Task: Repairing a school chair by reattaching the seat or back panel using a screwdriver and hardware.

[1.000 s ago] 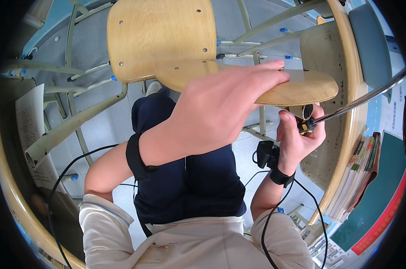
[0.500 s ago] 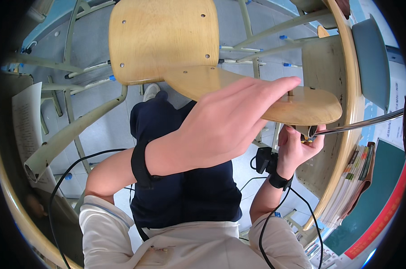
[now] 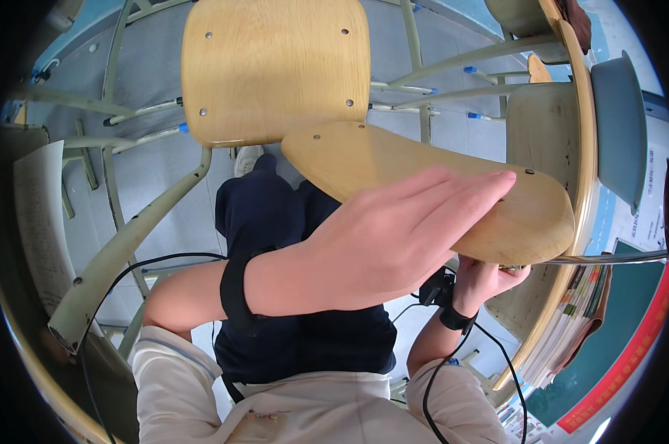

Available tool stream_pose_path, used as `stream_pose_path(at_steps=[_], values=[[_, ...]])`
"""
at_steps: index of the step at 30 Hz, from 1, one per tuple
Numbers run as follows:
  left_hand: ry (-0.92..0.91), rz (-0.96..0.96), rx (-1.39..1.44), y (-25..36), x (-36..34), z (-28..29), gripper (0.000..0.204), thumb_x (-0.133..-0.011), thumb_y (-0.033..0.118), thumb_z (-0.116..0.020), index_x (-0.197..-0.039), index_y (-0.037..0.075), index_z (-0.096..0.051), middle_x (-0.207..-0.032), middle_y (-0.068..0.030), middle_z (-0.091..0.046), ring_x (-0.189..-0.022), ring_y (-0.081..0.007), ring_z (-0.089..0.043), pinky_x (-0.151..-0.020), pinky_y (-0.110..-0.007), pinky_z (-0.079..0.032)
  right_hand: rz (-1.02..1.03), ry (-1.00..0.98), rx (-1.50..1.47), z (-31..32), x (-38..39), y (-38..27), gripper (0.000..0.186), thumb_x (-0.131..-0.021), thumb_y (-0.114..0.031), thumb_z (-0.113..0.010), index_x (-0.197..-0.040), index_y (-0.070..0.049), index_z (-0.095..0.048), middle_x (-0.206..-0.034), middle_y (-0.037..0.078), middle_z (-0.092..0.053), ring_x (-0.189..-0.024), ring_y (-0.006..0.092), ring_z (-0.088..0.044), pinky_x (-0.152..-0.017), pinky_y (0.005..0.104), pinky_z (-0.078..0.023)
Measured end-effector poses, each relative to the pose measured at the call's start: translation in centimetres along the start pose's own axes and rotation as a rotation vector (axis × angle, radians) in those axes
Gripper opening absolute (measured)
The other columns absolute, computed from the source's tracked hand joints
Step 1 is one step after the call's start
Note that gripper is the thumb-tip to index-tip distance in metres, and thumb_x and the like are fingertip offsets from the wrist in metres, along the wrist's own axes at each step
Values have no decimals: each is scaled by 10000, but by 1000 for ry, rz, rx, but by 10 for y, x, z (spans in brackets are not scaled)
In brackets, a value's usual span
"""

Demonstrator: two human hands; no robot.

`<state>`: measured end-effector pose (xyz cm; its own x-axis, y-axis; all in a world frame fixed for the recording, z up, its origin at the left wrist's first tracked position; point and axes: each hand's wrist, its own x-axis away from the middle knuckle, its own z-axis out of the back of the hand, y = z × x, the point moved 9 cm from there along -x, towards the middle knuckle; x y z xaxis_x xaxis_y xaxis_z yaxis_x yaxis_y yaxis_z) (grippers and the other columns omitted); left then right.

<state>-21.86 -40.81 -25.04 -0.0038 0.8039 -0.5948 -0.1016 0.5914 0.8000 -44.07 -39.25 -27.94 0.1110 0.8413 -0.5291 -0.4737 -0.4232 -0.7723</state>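
Observation:
A wooden chair backrest (image 3: pixel 393 152), a curved light board, stretches from the chair seat (image 3: pixel 275 74) toward the desk at right. Across its top face lies my left hand (image 3: pixel 393 240), fingers long and close together near the right end, thumb hidden behind the hand; it appears to hold the board. Close by the fingertips sits a dark bolt head (image 3: pixel 529 172). Under the board's right end, my right hand (image 3: pixel 484 288) is curled upward, its fingertips mostly covered by the board. What those fingers grip is hidden. A hollow pale-green chair tube (image 3: pixel 127 248) slants at left with its end uncovered.
A shiny metal rod (image 3: pixel 612 258) crosses at right beside the board's end. The desk edge (image 3: pixel 587 148) bears a blue-grey basin (image 3: pixel 623 133) and upright books (image 3: pixel 563 325). Paper sheets (image 3: pixel 42 214) hang at left. Black cables (image 3: pixel 512 348) run along both arms.
The backrest's right end has tipped, showing more of its top face and covering the tube end seen before. My left hand has shifted slightly right and nearer. My right hand is lower.

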Motion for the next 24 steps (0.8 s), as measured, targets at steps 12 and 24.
stream_pose_path(at_steps=[12, 24], values=[[-286, 245, 448, -17, -17, 3, 359, -778, 180, -653, -1052, -34, -564, -1013, -119, -532, -910, -250, -564, -721, -311, -473, -62, 165, -265, 5, 7, -3, 450, -764, -50, -679, -1132, 91, -462, -1117, 218, -530, -949, 285, -584, -814, 428, -511], [-255, 125, 264, -27, -40, -6, 99, -710, 21, -560, -786, 0, -620, -713, -131, -558, -695, -283, -569, -603, -327, -454, -77, 214, -312, 4, 5, -3, 407, -754, -76, -701, -1074, 88, -510, -1064, 198, -560, -912, 260, -589, -800, 414, -510]])
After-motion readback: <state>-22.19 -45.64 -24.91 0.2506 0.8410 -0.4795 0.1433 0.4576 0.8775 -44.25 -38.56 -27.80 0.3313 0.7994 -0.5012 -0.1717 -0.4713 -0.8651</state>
